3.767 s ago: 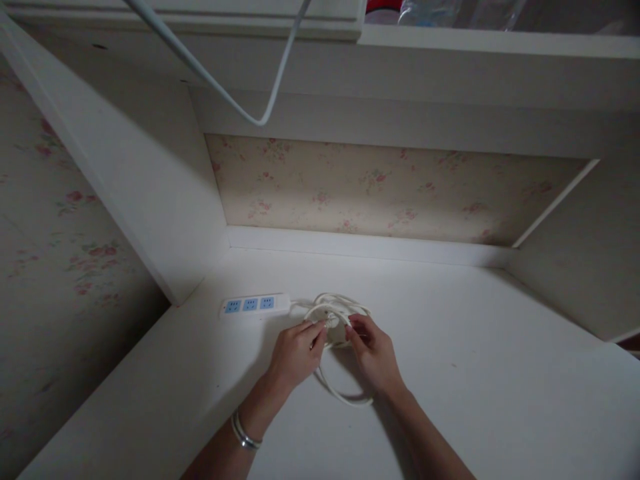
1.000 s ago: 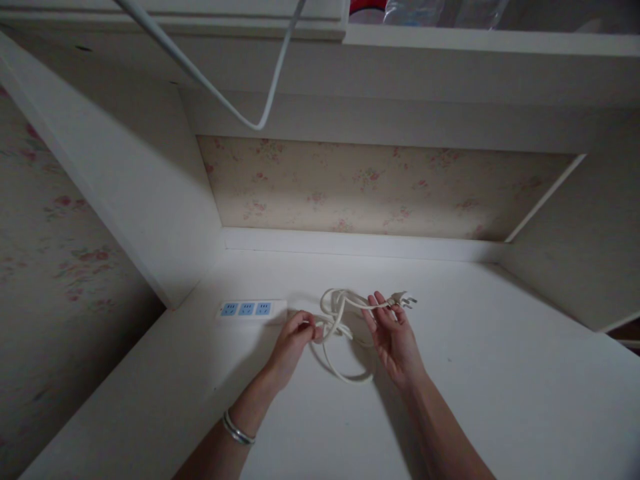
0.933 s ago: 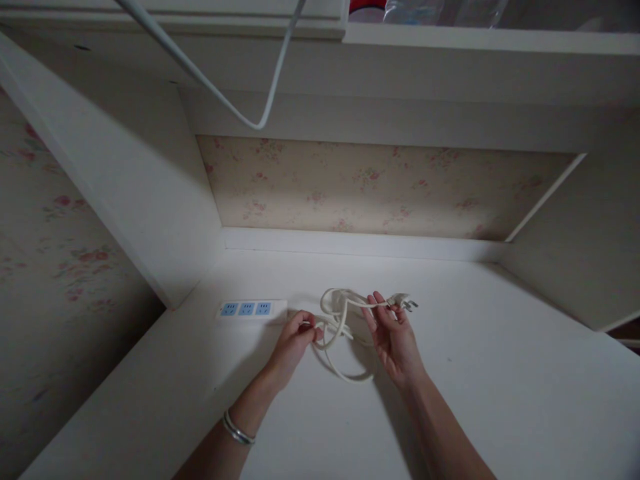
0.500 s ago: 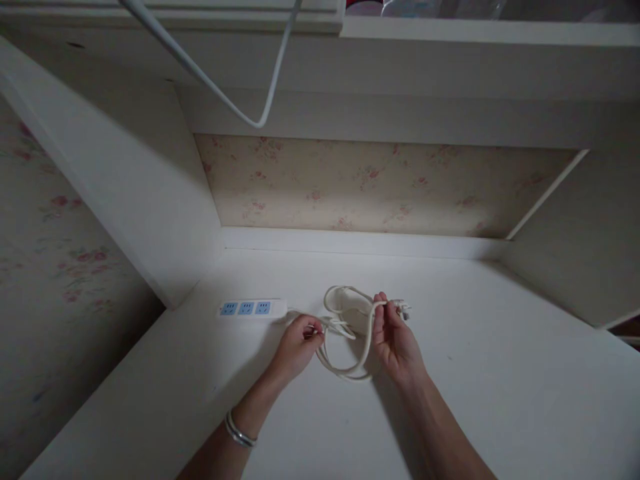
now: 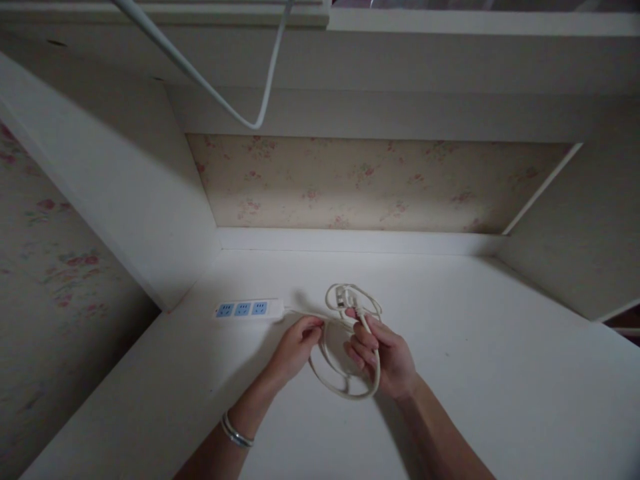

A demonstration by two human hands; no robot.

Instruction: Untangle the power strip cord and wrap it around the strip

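Smooth and white, the broad flat-topped desk [image 5: 450, 407] fills the lower half of the frame, giving the hands a level place to work. Nearest, at the lower left, a shiny silver-coloured metal bracelet [image 5: 235, 432] circles the left wrist. Just right of it and higher, the left hand [image 5: 299, 343] is mostly closed, thumb and forefinger pinched on a thin, cream-white flexible cord [image 5: 350, 397]; so light a pinch probably suffices because the cord is slim. At lower centre, the right hand [image 5: 383, 353] has its fingers curled round the same cord close behind a pale, partly clear plug [image 5: 341, 297], likely because the neck there is easy to grip. An open loop sags between the hands, seemingly because both hold it without pulling it taut; smaller coils lie beyond the right hand. Left of centre, a long white plastic power strip [image 5: 273, 308] with three blue socket panels lies flat, sockets up, joined to the cord at its right end. Farther back, cream wallpaper with pink flowers [image 5: 350, 187] spans mid-frame. Overhead, a white shelf [image 5: 425, 60] crosses the top, and a bent white cord or rod [image 5: 257, 125] hangs at upper left.
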